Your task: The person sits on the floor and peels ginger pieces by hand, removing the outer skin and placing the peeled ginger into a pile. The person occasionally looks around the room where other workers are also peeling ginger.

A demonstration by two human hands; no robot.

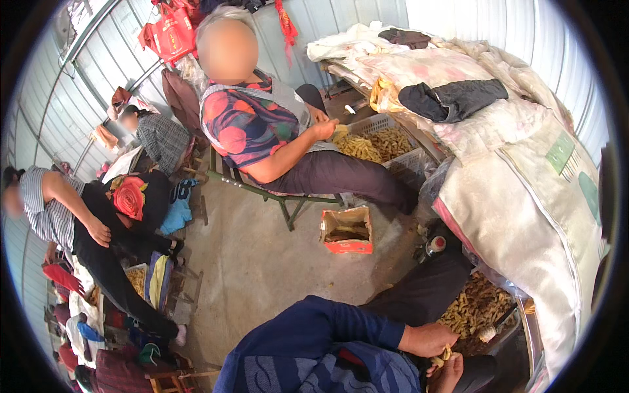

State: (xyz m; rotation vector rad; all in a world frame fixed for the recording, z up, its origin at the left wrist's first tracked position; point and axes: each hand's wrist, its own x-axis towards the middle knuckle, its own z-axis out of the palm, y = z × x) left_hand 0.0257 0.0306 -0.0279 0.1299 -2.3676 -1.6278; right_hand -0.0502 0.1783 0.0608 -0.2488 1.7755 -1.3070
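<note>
My left hand [428, 339], below a navy blue sleeve, is closed on one end of a knobbly yellowish piece [445, 354], perhaps a root. The fingers of my right hand [451, 369] pinch the same piece from below, partly cut off by the frame's lower area. Just beyond both hands, a heap of similar yellowish-brown pieces [476, 300] fills a container whose rim is mostly hidden. On that heap rests a tool with a dark shaft and a pale wrapped end [488, 334].
A pale padded cover [511, 201] drapes the long surface at right. Near my knee stands a bottle with a red cap [436, 244]; an open cardboard box [347, 233] is on the floor. A seated co-worker [250, 127] handles pieces over a plastic crate [408, 159]. Other people sit at left.
</note>
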